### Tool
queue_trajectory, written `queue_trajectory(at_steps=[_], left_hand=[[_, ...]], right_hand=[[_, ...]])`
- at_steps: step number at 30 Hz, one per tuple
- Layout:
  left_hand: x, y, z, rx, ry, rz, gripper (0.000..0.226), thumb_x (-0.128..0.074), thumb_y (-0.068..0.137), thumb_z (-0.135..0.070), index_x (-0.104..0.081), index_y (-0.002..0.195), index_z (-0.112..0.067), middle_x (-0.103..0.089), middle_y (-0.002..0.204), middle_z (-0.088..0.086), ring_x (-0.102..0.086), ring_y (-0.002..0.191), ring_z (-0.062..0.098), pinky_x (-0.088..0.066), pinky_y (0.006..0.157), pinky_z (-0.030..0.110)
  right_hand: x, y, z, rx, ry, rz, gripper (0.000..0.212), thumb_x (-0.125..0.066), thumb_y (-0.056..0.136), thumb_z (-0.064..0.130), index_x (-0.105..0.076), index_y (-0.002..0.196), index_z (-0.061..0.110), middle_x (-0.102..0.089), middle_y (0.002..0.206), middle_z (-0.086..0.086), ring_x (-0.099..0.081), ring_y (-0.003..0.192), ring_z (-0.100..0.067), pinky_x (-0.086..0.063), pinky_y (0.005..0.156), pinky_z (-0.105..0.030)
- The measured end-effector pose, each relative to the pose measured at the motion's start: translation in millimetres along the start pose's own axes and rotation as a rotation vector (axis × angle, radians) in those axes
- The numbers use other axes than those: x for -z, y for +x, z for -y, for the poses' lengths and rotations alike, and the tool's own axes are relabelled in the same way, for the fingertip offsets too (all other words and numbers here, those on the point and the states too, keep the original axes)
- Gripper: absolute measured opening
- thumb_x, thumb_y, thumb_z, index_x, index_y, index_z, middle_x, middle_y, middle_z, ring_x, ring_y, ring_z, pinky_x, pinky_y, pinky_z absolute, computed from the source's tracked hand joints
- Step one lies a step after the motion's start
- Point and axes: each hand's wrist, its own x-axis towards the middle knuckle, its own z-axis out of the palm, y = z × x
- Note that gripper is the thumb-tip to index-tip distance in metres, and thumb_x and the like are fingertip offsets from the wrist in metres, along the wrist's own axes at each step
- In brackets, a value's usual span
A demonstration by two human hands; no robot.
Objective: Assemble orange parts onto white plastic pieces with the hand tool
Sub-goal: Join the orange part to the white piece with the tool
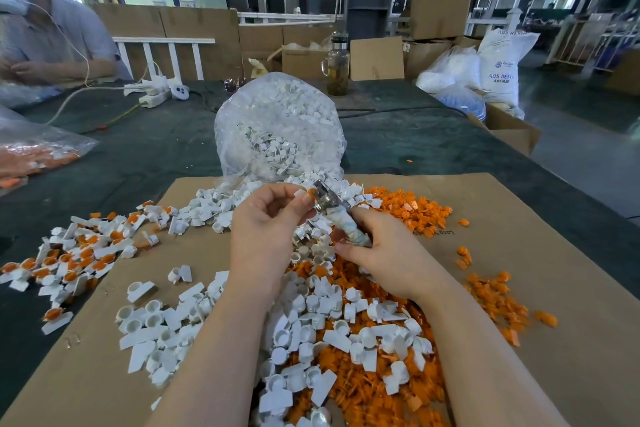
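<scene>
Pressing an orange part into a white piece, held up above the heaps.

Left hand (266,215) pinching a white piece (298,191) with an orange part (312,193) seated at its fingertips; right hand (377,253) curled round the wrapped handle of the hand tool (337,215). Tool's long axis slanting up and to the left, metal head touching the orange part, so probably a push along that line toward the left grip. Loose white pieces (311,319) and orange parts (412,208) heaped on the cardboard sheet (519,253) over the tabletop (156,149), finished ones (69,263) to the left. Readable: "ABS RESIN" on the white sack (502,62); small print on the cardboard too small to tell.
</scene>
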Motion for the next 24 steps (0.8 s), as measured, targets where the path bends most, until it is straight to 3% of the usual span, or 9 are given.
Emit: queue_trajectory(at_steps=[4,8,12,17,21,24], left_hand=[[0,-1,-2,-0.004,-0.038,0.025,0.010,-0.072,0.085,-0.005,-0.069,0.084,-0.014,-0.073,0.069,-0.006,-0.069,0.065,0.005,-0.053,0.065,0.013],[0,-2,-3,-0.013,-0.080,0.036,0.009,-0.071,0.085,-0.002,-0.068,0.085,-0.011,-0.072,0.068,-0.006,-0.067,0.063,0.004,-0.052,0.063,0.013],[-1,-3,-5,-0.024,-0.106,0.037,0.009,-0.070,0.085,-0.001,-0.068,0.084,-0.010,-0.071,0.067,-0.006,-0.065,0.061,0.002,-0.051,0.062,0.012],[-2,-2,-5,-0.023,-0.118,0.037,0.009,-0.070,0.085,-0.001,-0.068,0.084,-0.009,-0.070,0.065,-0.008,-0.064,0.060,0.001,-0.051,0.062,0.011],[2,1,-4,0.041,-0.134,0.046,0.007,-0.071,0.082,-0.004,-0.069,0.084,-0.011,-0.071,0.067,-0.006,-0.066,0.062,0.004,-0.053,0.063,0.015],[10,6,-2,0.176,-0.256,-0.062,0.006,-0.069,0.085,-0.008,-0.069,0.090,-0.011,-0.076,0.078,-0.001,-0.072,0.072,0.009,-0.057,0.066,0.019]], right_hand=[[-2,0,1,0.026,-0.011,-0.011,0.021,-0.064,0.091,0.027,-0.052,0.080,0.039,-0.055,0.070,0.014,-0.052,0.065,0.003,-0.039,0.057,-0.013],[-4,1,3,0.037,-0.034,-0.023,0.020,-0.060,0.092,0.024,-0.053,0.082,0.039,-0.057,0.073,0.015,-0.054,0.069,0.002,-0.041,0.056,-0.014],[-6,2,0,0.034,-0.066,-0.028,0.004,-0.059,0.090,0.021,-0.059,0.090,0.025,-0.057,0.073,0.011,-0.054,0.070,-0.002,-0.040,0.053,-0.021],[-8,3,-2,0.046,-0.097,-0.045,0.006,-0.059,0.088,0.018,-0.056,0.085,0.023,-0.056,0.071,0.009,-0.052,0.064,-0.008,-0.040,0.054,-0.025],[-14,4,-1,0.020,-0.087,-0.035,0.007,-0.056,0.090,0.019,-0.056,0.092,0.026,-0.059,0.078,0.010,-0.054,0.068,-0.006,-0.045,0.057,-0.026],[-16,4,0,0.021,-0.110,-0.060,0.007,-0.056,0.092,0.022,-0.055,0.098,0.023,-0.061,0.082,0.008,-0.056,0.071,-0.009,-0.050,0.061,-0.031]])
